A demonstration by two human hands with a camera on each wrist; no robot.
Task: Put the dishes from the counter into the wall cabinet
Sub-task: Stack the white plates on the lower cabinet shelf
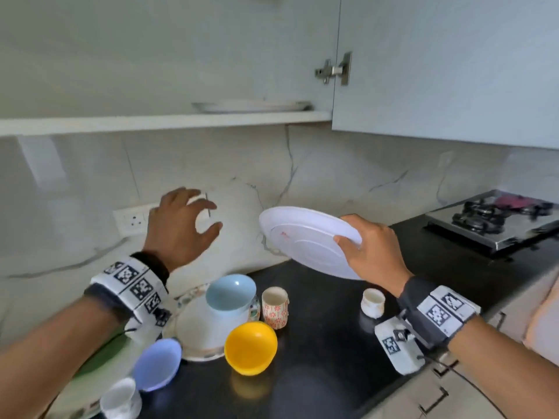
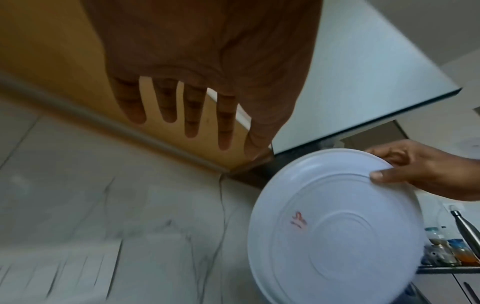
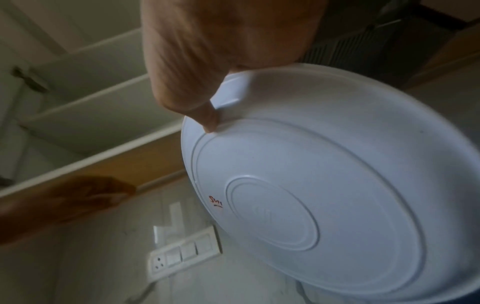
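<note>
My right hand [image 1: 367,247] grips a white plate [image 1: 305,240] by its right rim, tilted with its underside toward me, above the black counter [image 1: 326,343]. The same plate [image 2: 335,228] [image 3: 337,185] fills both wrist views, with the thumb across its rim. My left hand [image 1: 181,225] hovers empty to the plate's left, with straight, spread fingers [image 2: 192,111]. The wall cabinet's lower shelf [image 1: 163,120] holds a white plate [image 1: 251,105]. On the counter stand a light blue bowl [image 1: 231,293], a yellow bowl [image 1: 251,347], a lavender bowl [image 1: 157,364] and a patterned cup [image 1: 274,306].
The open cabinet door [image 1: 447,65] hangs at the upper right. A gas stove [image 1: 496,220] sits at the far right. A small white cup [image 1: 373,301] and another white cup [image 1: 119,397] stand on the counter. A switch panel [image 1: 136,219] is on the marble wall.
</note>
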